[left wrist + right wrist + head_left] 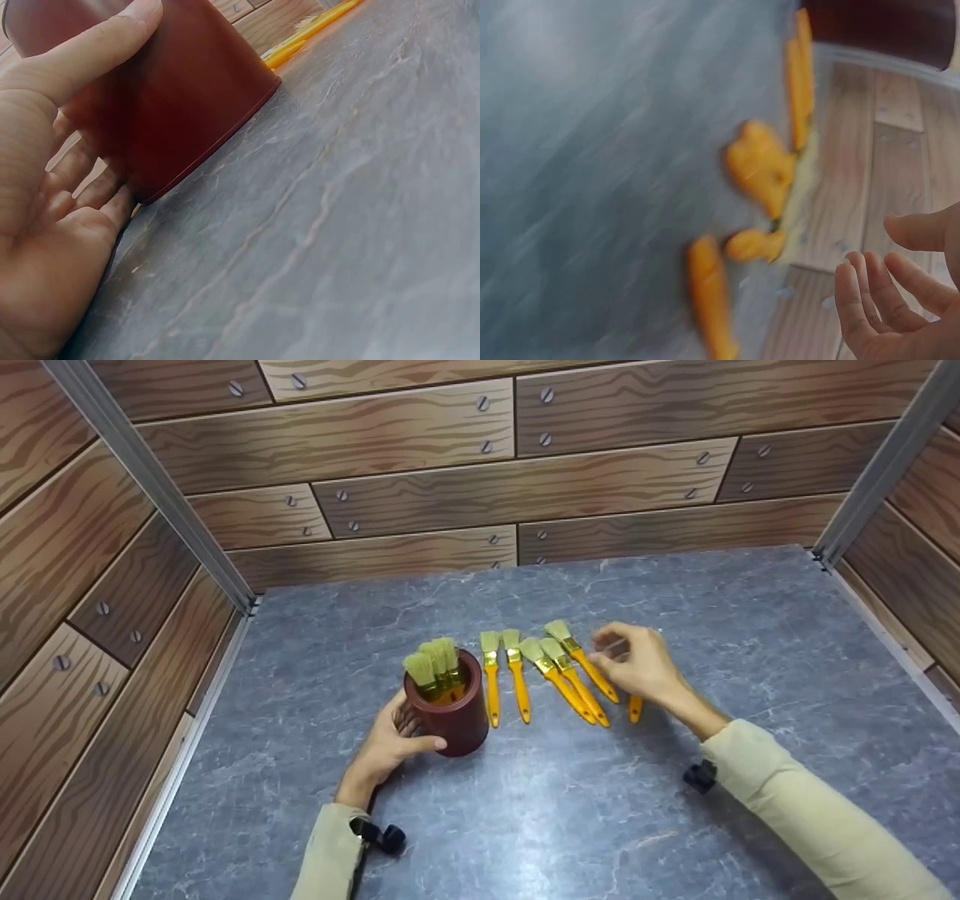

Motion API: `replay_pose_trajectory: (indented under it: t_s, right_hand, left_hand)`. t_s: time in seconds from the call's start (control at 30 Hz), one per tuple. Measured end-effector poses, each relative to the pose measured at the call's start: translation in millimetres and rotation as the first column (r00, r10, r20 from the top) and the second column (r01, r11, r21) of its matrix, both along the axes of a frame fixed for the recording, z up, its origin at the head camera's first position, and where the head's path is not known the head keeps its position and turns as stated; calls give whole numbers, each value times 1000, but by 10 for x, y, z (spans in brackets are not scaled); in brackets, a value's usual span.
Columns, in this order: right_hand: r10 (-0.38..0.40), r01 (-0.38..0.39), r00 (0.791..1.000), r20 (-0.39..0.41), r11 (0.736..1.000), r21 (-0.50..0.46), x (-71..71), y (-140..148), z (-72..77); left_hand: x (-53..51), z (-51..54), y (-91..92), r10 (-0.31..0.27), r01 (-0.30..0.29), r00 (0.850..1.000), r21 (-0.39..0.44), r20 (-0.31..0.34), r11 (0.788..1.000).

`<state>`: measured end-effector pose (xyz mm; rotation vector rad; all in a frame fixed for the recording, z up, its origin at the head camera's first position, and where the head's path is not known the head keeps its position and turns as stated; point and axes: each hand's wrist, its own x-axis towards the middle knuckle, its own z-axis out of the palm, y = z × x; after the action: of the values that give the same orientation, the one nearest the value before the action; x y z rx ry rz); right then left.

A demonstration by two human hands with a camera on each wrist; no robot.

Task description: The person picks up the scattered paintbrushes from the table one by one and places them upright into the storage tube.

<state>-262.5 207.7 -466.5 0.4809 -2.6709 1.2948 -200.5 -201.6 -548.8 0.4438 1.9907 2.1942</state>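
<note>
A dark red cylindrical cup [454, 727] stands mouth-up on the table, left of centre in the head view; its base meets the surface in the left wrist view. With the cup as the clock's centre and the far wall at 12, flat brushes with pale greenish bristles [431, 660] crowd the 10-to-12 side of its mouth, bristles upward. The person's left hand [386, 742] holds the cup from 8 o'clock, thumb pressed along the near side and fingers around the other.

Two orange-handled flat brushes [491, 675] lie just beside the cup at 2 o'clock, handles pointing to 6. Three more orange-handled brushes [581, 689] fan out close together near 3 o'clock, handles pointing to 5. Farther out at 3, an orange handle end [636, 709] shows beneath the person's right hand [646, 667]. That hand grips nothing: its fingers bend loosely, with a moderate gap to the thumb.

Pale sleeves [787, 802] cover both forearms, and a small black device [365, 830] sits at the left wrist. All lies on a grey-blue marbled tabletop [510, 795], backed at 12 by a wood-plank-patterned wall [450, 420] between grey metal posts [142, 472] at 10 and 2.
</note>
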Motion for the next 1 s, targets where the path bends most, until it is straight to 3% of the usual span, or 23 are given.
replay_pose_trajectory:
  t_s: [0.23, 0.5, 0.8, 1.0]
  right_hand:
    - [-47, 46, 999, 7, 994, 99, 8, 287, -181]
    - [-109, 100, 993, 45, 981, 165, 14, 477, -289]
    - [-190, 140, 956, 224, 965, 223, -39, 589, -289]
    - [-210, 149, 941, 266, 961, 231, -74, 597, -289]
  left_hand:
    - [-7, -8, -3, 2, -2, 1000, -3, -16, 1000]
    - [12, -6, 1, -7, 7, 1000, 7, -12, 1000]
    - [5, 11, -6, -4, 4, 1000, -6, 1, 1000]
    - [17, 2, -7, 2, -2, 1000, -14, 6, 1000]
